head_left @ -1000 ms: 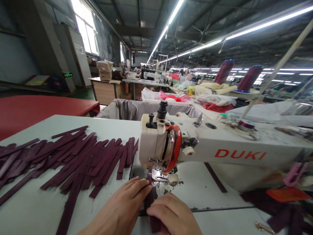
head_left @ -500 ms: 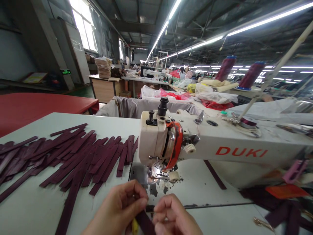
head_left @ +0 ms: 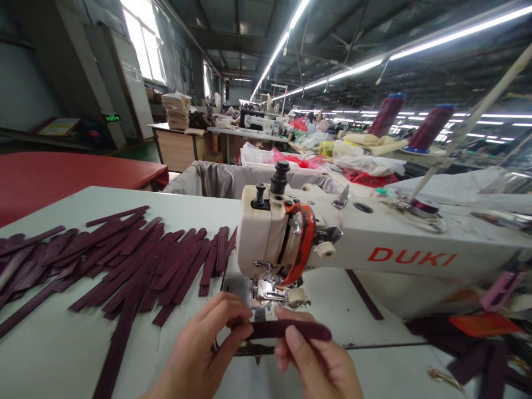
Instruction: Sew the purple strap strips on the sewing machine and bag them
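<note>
Both hands hold one dark maroon strip (head_left: 291, 330) level in front of the presser foot (head_left: 272, 293) of a white DUKI sewing machine (head_left: 374, 244). My left hand (head_left: 203, 349) pinches the strip's left end between thumb and fingers. My right hand (head_left: 320, 360) grips it from below, thumb on top near the middle. The strip hangs just above the table, apart from the needle area.
Several maroon strips (head_left: 124, 266) lie fanned out on the white table (head_left: 54, 354) to the left. More maroon and orange pieces (head_left: 486, 332) lie at the right. Two thread cones (head_left: 428, 127) stand behind the machine, and a cloth-lined bin (head_left: 233, 180) sits beyond the table.
The hands drew the strip out from under the presser foot, lifted it, and turned it from lengthwise to crosswise between them.
</note>
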A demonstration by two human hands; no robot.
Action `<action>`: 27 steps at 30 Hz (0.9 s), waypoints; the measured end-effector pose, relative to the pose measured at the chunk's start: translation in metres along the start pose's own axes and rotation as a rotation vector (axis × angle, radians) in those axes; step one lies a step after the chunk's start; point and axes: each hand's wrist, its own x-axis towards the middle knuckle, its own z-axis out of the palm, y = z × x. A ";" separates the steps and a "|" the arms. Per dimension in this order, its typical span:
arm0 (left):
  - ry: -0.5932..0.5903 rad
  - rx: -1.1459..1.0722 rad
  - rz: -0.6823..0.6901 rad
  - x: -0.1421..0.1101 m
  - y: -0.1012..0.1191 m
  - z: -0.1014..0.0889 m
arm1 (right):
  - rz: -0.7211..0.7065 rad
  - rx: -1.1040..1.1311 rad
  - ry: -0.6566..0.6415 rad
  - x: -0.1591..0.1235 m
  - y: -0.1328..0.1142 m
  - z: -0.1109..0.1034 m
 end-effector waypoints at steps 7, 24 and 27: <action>-0.246 0.468 0.303 -0.004 -0.025 -0.010 | -0.712 -0.802 -0.485 0.027 0.014 -0.010; -0.274 0.510 0.510 -0.001 -0.025 0.005 | -0.922 -0.923 -0.323 0.029 0.035 -0.005; -0.234 0.498 0.502 -0.004 -0.030 0.009 | -0.964 -0.870 -0.296 0.029 0.035 -0.008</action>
